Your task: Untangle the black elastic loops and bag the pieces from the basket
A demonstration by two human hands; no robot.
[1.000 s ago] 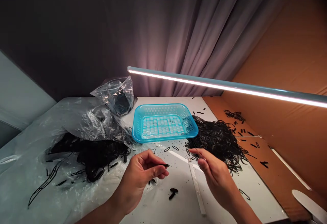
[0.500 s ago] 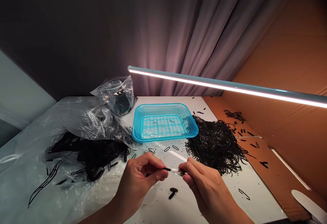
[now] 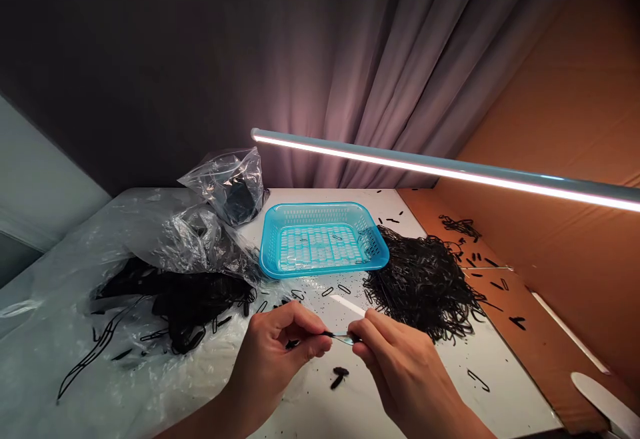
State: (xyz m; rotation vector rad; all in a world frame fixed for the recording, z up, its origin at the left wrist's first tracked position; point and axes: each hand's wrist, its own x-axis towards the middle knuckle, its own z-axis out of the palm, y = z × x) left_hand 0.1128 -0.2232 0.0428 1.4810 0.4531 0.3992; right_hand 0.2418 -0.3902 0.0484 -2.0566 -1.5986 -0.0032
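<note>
Left hand [image 3: 280, 352] and right hand [image 3: 400, 359] meet tip to tip above the tabletop [image 3: 320, 415]. On the left, thumb and forefinger are closed in a pinch on a small black piece [image 3: 327, 334], its end protruding towards the right. On the right, the fingers are drawn together on a thin shiny item [image 3: 344, 339], whose pale tip is at the black piece; whether the two touch cannot be determined, nor can the item's type. Just below the gap between the hands lies a dark T-shaped cluster [image 3: 340, 376]. Directly ahead of the hands, loose black loops [image 3: 327, 291] are scattered, and beyond them stands a blue perforated basket [image 3: 305, 275] with a few small loops inside. Beyond the right hand, a large tangled heap of black loops [image 3: 425, 285] lies against the basket's near right corner. Left of the left hand, a black mass [image 3: 193, 302] rests on clear plastic sheeting [image 3: 50, 339]; behind that mass stands a transparent bag [image 3: 220, 171] with dark contents.
</note>
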